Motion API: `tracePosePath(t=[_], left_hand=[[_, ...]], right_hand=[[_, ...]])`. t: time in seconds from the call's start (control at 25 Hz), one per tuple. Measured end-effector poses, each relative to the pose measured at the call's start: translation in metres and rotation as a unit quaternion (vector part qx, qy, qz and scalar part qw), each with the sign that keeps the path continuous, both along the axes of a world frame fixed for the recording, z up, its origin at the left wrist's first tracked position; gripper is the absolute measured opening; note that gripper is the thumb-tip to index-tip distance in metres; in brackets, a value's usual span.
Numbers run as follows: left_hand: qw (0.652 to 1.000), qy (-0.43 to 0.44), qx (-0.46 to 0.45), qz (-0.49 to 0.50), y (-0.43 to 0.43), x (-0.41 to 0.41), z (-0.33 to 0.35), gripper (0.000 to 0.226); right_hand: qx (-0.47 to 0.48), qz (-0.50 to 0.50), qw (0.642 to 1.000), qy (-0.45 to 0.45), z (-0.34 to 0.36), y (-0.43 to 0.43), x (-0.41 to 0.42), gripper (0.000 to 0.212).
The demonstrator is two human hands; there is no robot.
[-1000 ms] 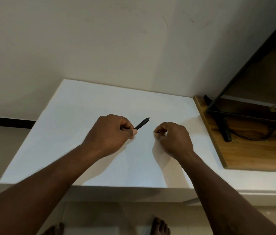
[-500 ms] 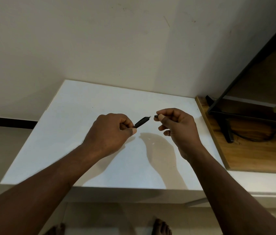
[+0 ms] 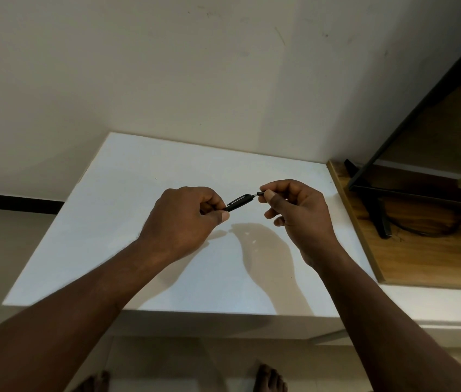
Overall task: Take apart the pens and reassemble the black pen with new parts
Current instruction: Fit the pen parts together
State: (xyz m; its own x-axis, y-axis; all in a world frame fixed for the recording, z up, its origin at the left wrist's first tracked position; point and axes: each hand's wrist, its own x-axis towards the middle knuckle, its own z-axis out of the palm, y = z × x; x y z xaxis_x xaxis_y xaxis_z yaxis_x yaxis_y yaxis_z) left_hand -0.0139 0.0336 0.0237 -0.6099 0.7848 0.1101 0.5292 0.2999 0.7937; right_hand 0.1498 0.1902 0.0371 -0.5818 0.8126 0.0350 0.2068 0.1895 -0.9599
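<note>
Gripping the black pen [image 3: 239, 203] by its left end in the curled left hand [image 3: 184, 219], steadying it above the table [image 3: 138, 193] — angling the free end up and right, likely to meet the other hand. Pinching a small black part [image 3: 262, 193] between thumb and forefinger of the right hand [image 3: 300, 213], lining it up with the pen's end — touching or not, too small to tell.

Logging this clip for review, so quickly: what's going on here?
A person stands at a white table, working with bare hands. The left hand holds a black pen above the tabletop, its clip end pointing toward the right hand, which pinches a small black piece right at that end. Whether the piece touches the pen is unclear.
</note>
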Motion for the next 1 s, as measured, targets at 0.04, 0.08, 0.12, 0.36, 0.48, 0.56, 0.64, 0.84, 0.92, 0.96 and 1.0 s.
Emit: tracePosePath(t=[0.04, 0.08, 0.12, 0.36, 0.48, 0.56, 0.64, 0.84, 0.92, 0.96, 1.0], left_hand=[[1.000, -0.001, -0.001, 0.000, 0.0000, -0.0001, -0.0003, 0.005], [1.000, -0.001, -0.001, 0.000, 0.0000, -0.0001, -0.0007, 0.005], [1.000, 0.001, -0.001, -0.001, 0.0000, -0.0001, -0.0010, 0.005], [1.000, 0.001, -0.002, 0.000, -0.0004, 0.0002, -0.0009, 0.005], [1.000, -0.002, -0.004, 0.002, -0.0006, 0.0000, -0.0003, 0.005], [1.000, -0.001, -0.005, 0.002, -0.0010, -0.0001, 0.0003, 0.005], [1.000, 0.003, -0.007, 0.004, -0.0015, 0.0000, 0.0009, 0.005], [1.000, 0.009, -0.015, 0.000, -0.0021, 0.0013, 0.0034, 0.005], [1.000, 0.010, -0.014, 0.000, -0.0019, 0.0014, 0.0037, 0.005], [1.000, 0.009, -0.013, 0.000, -0.0018, 0.0015, 0.0038, 0.005], [1.000, 0.009, -0.012, 0.002, -0.0020, 0.0014, 0.0039, 0.005]], right_hand=[[0.002, 0.002, 1.000, -0.001, -0.0001, -0.0003, -0.0001, 0.014], [0.003, 0.004, 1.000, -0.001, -0.0003, -0.0007, -0.0003, 0.014], [0.005, 0.007, 1.000, -0.001, -0.0003, -0.0009, -0.0001, 0.014], [0.019, 0.012, 1.000, -0.005, -0.0004, -0.0019, -0.0002, 0.013], [0.025, 0.010, 1.000, -0.008, -0.0002, -0.0019, -0.0002, 0.012], [0.042, 0.013, 0.999, -0.021, -0.0002, -0.0026, 0.0000, 0.013], [0.054, 0.016, 0.998, -0.026, -0.0001, -0.0040, -0.0001, 0.013], [0.094, 0.018, 0.995, -0.042, 0.0011, -0.0058, 0.0003, 0.013], [0.102, 0.019, 0.993, -0.049, 0.0008, -0.0064, 0.0001, 0.013], [0.103, 0.018, 0.993, -0.050, 0.0003, -0.0065, -0.0001, 0.012], [0.102, 0.018, 0.993, -0.050, 0.0003, -0.0064, -0.0001, 0.012]])
